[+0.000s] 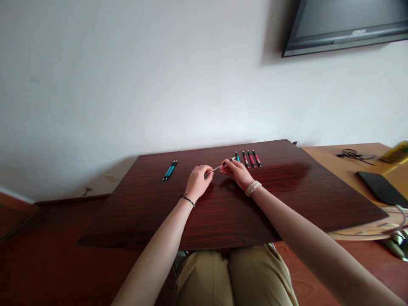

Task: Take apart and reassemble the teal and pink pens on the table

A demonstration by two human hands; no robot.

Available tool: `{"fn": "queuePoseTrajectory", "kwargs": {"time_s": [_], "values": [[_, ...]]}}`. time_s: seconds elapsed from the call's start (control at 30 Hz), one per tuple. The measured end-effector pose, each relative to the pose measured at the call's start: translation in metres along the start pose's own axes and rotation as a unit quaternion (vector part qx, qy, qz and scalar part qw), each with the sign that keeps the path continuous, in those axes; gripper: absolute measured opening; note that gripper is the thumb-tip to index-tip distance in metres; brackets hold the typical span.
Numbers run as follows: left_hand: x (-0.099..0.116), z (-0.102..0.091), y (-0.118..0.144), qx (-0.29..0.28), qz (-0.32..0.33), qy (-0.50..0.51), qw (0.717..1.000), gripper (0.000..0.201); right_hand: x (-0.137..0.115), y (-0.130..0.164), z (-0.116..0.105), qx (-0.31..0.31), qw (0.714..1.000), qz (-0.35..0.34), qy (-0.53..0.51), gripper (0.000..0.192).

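Note:
Both of my hands meet above the middle of the dark table. A thin pale rod [216,168], which looks like a pen refill, runs between them. Its near end is pinched by the fingers of my left hand [199,182]. My right hand [237,173] has its fingers closed on a dark pen part [228,161] with a silvery end, in line with the rod. The fingers hide where the two join. Two teal-and-black pens [170,170] lie side by side left of my hands. Just beyond my right hand lies a teal pen [237,156], beside three pink-and-black pens [251,159].
The dark wood table [223,225] spans the space before my knees and backs onto a white wall. To its right, a lighter table [321,163] holds a black cable [353,155], a dark phone-like slab [382,188] and a yellow packet [395,153]. A screen [350,25] hangs at upper right.

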State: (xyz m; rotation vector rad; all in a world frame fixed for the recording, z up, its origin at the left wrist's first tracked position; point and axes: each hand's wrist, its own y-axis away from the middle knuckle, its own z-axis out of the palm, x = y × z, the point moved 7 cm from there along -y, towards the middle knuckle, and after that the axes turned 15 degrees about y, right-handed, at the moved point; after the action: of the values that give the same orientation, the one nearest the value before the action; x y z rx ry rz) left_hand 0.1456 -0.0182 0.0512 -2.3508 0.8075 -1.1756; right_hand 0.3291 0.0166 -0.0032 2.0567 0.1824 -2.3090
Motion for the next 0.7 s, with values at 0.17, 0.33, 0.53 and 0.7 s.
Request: {"fn": "queuePoseTrajectory", "kwargs": {"time_s": [0.17,0.33,0.53,0.7], "values": [[0.001,-0.002,-0.001,0.007,0.006,-0.008,1.0,0.011,-0.003,0.002,0.0,-0.004,1.0,0.001,-0.014,0.04],[0.004,-0.001,-0.001,-0.001,0.026,-0.001,1.0,0.01,-0.003,0.008,0.014,-0.077,0.997,0.0,0.022,0.043],[0.006,0.0,-0.001,-0.006,0.028,-0.002,1.0,0.011,-0.007,0.012,0.02,-0.119,0.993,-0.005,0.02,0.046],[0.007,-0.002,0.0,-0.009,0.016,0.001,1.0,0.013,-0.008,0.015,0.026,-0.147,0.989,-0.005,0.019,0.046]]}}
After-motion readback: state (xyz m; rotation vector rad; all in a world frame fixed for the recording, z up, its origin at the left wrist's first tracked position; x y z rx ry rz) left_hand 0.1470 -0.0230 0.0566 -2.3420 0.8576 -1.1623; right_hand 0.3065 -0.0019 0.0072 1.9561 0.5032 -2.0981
